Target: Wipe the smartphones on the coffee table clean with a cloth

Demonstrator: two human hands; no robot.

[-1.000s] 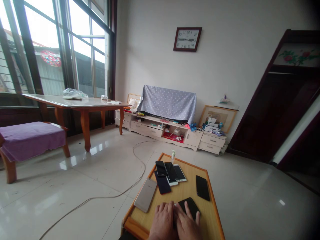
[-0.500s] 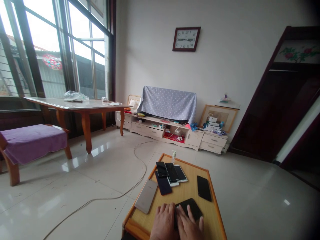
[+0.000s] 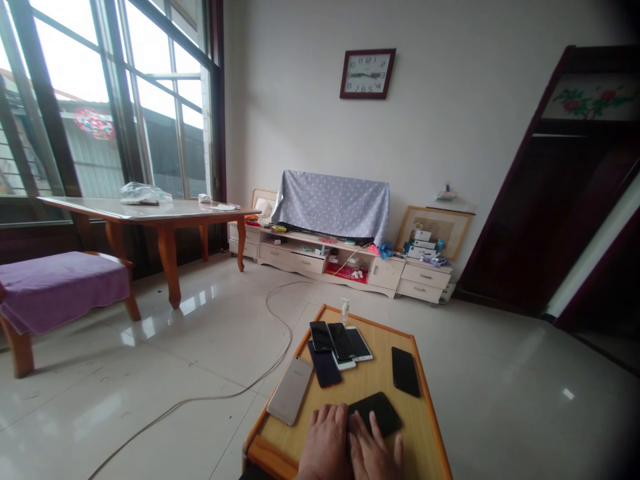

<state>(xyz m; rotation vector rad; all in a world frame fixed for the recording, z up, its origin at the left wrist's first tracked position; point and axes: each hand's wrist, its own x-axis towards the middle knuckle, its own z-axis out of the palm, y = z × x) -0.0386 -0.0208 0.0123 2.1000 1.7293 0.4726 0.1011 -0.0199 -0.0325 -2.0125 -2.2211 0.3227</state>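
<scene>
Phones [image 3: 341, 341] lie on a low table [image 3: 265, 450]

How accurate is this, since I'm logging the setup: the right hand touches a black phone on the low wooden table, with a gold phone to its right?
Not quite: the gold phone lies left of the left hand, as the head view shows. The right hand does touch the black phone on the low wooden table.

Two hands [image 3: 350, 443] lie at six o'clock on one low wooden table [image 3: 270, 455]. It holds eight phones [image 3: 341, 341]: four black, two white, one gold, one dark purple. One small bottle [image 3: 345, 311] stands at twelve o'clock, with one wall clock [image 3: 367, 74] beyond, and one purple-covered bench [image 3: 60, 290] at nine o'clock.
</scene>
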